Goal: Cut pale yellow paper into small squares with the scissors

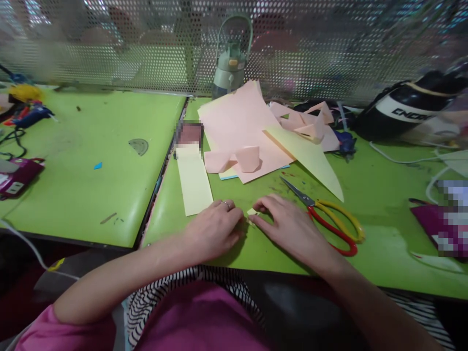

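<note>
My right hand is closed in a pinch at a small pale yellow paper piece, just above the green tabletop. Close beside it on the left, my left hand has its fingers curled together and wears a ring; what they hold, if anything, is hidden. A pale yellow paper strip lies flat by the left hand, its near corner close to the knuckles. To the right of my right hand rest scissors with one red and one yellow handle, their blades pointing away from me.
Pink paper sheets and a curved yellow sheet lie beyond the hands. A green bottle stands by the perforated metal screen. A black bottle is at back right. Leftward lie a protractor and a table gap.
</note>
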The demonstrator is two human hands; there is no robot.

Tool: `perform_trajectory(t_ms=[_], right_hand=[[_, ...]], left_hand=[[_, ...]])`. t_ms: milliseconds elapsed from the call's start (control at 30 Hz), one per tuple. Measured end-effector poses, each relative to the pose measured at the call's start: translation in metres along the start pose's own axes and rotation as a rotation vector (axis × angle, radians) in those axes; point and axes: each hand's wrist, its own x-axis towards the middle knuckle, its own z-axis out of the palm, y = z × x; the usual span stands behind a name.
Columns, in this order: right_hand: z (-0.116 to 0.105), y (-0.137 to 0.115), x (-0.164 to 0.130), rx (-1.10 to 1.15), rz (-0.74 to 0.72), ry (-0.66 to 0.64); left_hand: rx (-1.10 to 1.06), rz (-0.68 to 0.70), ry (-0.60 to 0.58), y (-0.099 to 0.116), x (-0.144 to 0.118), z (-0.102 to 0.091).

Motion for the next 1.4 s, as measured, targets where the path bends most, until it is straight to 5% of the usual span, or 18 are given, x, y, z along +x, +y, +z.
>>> perform_trajectory(t_ms=[200, 367, 533, 633, 1200, 1400], right_hand=[[-0.008, -0.005, -0.002, 0.184, -0.043, 0.076], [-0.018, -0.017, -0.015, 0.366, -0.195, 0.3], [-0.017, -0.026, -0.017, 0.639, -0.092, 0.245], [-0.017, -0.029, -0.015, 0.694, -0.023, 0.232], [-0.026, -0.028, -0.022, 0.558, -0.161, 0.215], [-0.025, -0.027, -0.017, 1.004, 0.126, 0.091]], left_hand=[[-0.244, -0.047, 0.119, -0.009, -0.007, -0.006], [-0.861, -0.13, 0.19, -0.013, -0.01, -0.01], [-1.353, -0.08, 0.15, -0.011, -0.012, -0.004], [-1.407, -0.059, 0.185, -0.009, -0.013, -0.001], [-1.723, -0.104, 0.054, -0.011, -0.006, 0.004], [-1.54, 0.008, 0.133, -0.008, -0.011, 0.005]])
